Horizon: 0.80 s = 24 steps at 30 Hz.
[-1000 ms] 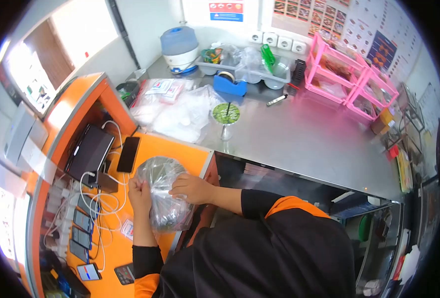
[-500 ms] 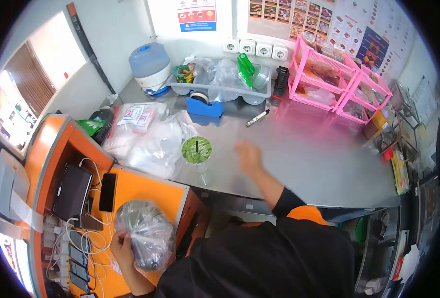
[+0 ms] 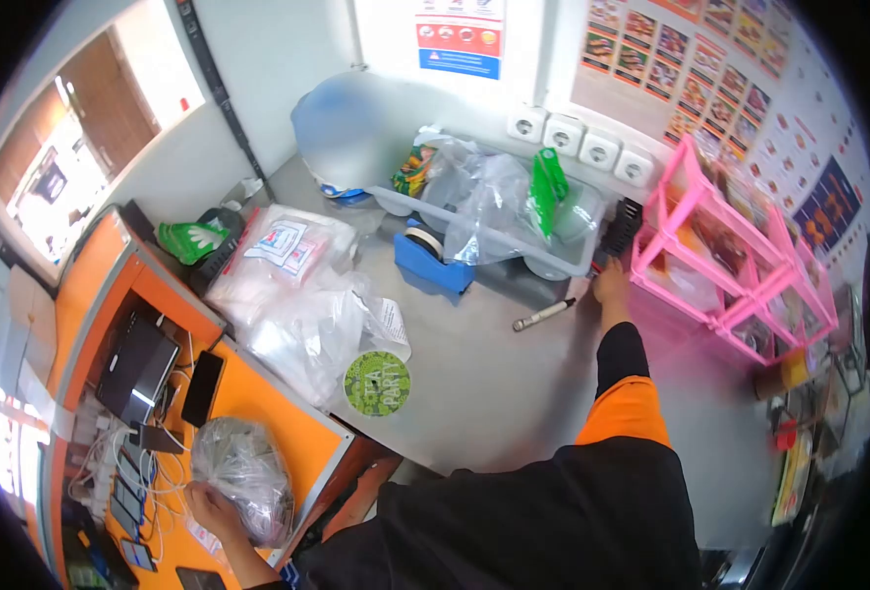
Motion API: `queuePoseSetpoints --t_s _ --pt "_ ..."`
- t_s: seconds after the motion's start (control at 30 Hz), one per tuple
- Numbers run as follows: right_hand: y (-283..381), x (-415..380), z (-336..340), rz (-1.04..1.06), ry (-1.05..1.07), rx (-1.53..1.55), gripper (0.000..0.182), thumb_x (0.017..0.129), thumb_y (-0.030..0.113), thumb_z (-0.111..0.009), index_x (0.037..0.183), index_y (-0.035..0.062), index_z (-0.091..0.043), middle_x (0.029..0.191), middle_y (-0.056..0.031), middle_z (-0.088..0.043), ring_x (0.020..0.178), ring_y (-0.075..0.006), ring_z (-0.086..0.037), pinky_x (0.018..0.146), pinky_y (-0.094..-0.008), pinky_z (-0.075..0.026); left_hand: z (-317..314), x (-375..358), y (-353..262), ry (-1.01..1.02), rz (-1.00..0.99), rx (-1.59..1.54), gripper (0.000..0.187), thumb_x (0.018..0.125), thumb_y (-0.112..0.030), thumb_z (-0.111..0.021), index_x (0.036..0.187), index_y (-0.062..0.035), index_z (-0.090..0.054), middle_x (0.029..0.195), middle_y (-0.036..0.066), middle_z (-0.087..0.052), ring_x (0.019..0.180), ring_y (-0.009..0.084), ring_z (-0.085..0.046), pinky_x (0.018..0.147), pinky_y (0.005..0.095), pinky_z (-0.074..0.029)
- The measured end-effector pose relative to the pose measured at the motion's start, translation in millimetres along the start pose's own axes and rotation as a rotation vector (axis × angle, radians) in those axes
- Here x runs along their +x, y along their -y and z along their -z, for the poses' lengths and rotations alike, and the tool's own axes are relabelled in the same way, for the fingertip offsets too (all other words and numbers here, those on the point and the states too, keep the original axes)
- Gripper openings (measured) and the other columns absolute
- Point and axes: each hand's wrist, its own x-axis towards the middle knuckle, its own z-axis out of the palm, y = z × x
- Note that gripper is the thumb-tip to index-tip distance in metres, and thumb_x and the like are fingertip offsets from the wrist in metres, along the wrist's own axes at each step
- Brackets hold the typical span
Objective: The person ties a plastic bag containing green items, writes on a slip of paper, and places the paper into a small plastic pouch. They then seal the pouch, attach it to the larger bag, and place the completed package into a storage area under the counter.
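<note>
My left hand (image 3: 211, 511) is at the side of a clear plastic bag (image 3: 243, 477) with dark contents, on the orange counter. Its fingers are closed on the bag's edge. Stretched far forward, my right hand (image 3: 609, 283) is between the grey plastic tray (image 3: 499, 241) and the pink rack (image 3: 686, 285). Its fingers are drawn together at a small dark and red item (image 3: 597, 265), too small to name. Behind them is a black slotted object (image 3: 621, 228). A marker (image 3: 543, 315) lies left of this hand. A cup with a green patterned lid (image 3: 377, 383) stands near the steel table's front edge.
A blue tape dispenser (image 3: 433, 264) stands before the tray. Piled plastic bags (image 3: 297, 305) cover the table's left side. On the orange counter are a phone (image 3: 203, 387) and loose white cables (image 3: 150, 467). Wall sockets (image 3: 580, 144) are behind the tray.
My right hand has moved forward and right, from over the middle of the steel table to beside the tray. My left hand stays at the plastic bag. The view has shifted and turned.
</note>
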Motion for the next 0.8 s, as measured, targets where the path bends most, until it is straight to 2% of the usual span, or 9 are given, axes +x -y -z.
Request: queuePoseSetpoints --t_s 0.1,0.17,0.37,0.5,0.57,0.63,0.7,0.77,0.8 --pt "18.8 8.8 26.0 -0.148 0.325 -0.104 0.032 0.082 0.016 -0.047 0.111 0.0052 -0.055 0.127 -0.0147 -0.043 0.115 -0.0289 -0.045 0.089 -0.0427 -0.041 -4.8 0.8 -11.8 -0.021 0.075 0.011 0.007 0.077 0.005 -0.047 0.072 0.0021 -0.044 0.071 0.015 -0.045 0.064 0.0307 -0.046 0.059 0.037 -0.038" --pt "18.3 13.8 16.1 -0.233 0.214 -0.08 0.026 0.082 0.016 -0.047 0.102 0.0039 -0.058 0.113 -0.0156 -0.055 0.104 -0.0312 -0.053 0.081 -0.043 -0.046 -5.5 -1.1 -12.0 -0.025 0.139 0.01 0.008 0.076 0.006 -0.047 0.071 0.0015 -0.043 0.067 0.013 -0.043 0.062 0.0275 -0.044 0.058 0.0343 -0.037" --pt "2.4 13.7 28.9 -0.08 0.206 -0.063 0.024 0.079 0.024 -0.053 0.086 0.0027 -0.063 0.088 -0.0199 -0.062 0.085 -0.0363 -0.06 0.074 -0.0445 -0.048 -16.0 -5.3 28.5 0.052 0.396 -0.29 0.01 0.072 0.006 -0.052 0.071 -0.0014 -0.045 0.068 0.006 -0.046 0.064 0.0148 -0.046 0.059 0.0276 -0.039" --pt "46.8 -39.0 116.6 -0.19 0.164 0.022 0.027 0.075 0.024 -0.059 0.09 0.002 -0.062 0.086 -0.022 -0.062 0.083 -0.0373 -0.06 0.071 -0.0471 -0.047 -10.9 8.2 20.2 0.125 0.498 -0.266 0.01 0.071 -0.003 -0.06 0.076 -0.0013 -0.051 0.071 0.006 -0.053 0.066 0.0134 -0.051 0.062 0.0262 -0.043" --pt "43.1 -52.9 114.3 -0.202 -0.039 0.245 0.038 0.075 0.028 -0.059 0.101 0.0002 -0.055 0.094 -0.025 -0.059 0.086 -0.0422 -0.056 0.072 -0.0487 -0.045 -9.0 4.4 28.6 0.211 0.529 -0.223 0.012 0.073 -0.007 -0.062 0.08 -0.0012 -0.054 0.071 0.007 -0.055 0.068 0.0148 -0.053 0.062 0.0264 -0.043" --pt "29.0 -59.7 99.8 -0.136 0.097 0.169 0.046 0.075 0.026 -0.061 0.109 -0.0019 -0.049 0.1 -0.0283 -0.055 0.09 -0.0427 -0.055 0.074 -0.0476 -0.044 16.9 22.4 -4.9 0.235 0.563 -0.196 0.017 0.072 -0.011 -0.066 0.084 -0.002 -0.057 0.076 0.007 -0.058 0.071 0.0159 -0.055 0.064 0.027 -0.043" --pt "42.1 -70.3 124.2 -0.031 0.157 0.078 0.044 0.075 0.023 -0.061 0.108 -0.0041 -0.049 0.1 -0.0294 -0.055 0.088 -0.0419 -0.055 0.074 -0.0465 -0.044 31.1 16.5 8.9 0.058 0.482 -0.16 0.019 0.072 -0.015 -0.068 0.084 -0.0029 -0.059 0.08 0.007 -0.059 0.075 0.0154 -0.056 0.066 0.0286 -0.043" --pt "-3.1 -61.5 83.5 0.198 0.05 0.147 0.04 0.076 0.02 -0.06 0.105 -0.0057 -0.048 0.096 -0.0268 -0.056 0.082 -0.0374 -0.056 0.071 -0.0442 -0.044 47.5 7.8 21.9 -0.054 0.601 -0.228 0.021 0.073 -0.018 -0.069 0.084 -0.0034 -0.06 0.082 0.007 -0.06 0.077 0.0159 -0.056 0.066 0.0297 -0.043" --pt "-14.5 -49.1 69.2 0.105 0.126 0.415 0.037 0.075 0.015 -0.058 0.103 -0.0058 -0.047 0.092 -0.0223 -0.054 0.077 -0.0312 -0.055 0.068 -0.0405 -0.044 56.2 2.0 28.8 -0.12 0.654 -0.267 0.022 0.073 -0.02 -0.069 0.085 -0.0036 -0.06 0.083 0.006 -0.06 0.077 0.0161 -0.056 0.066 0.0303 -0.043"
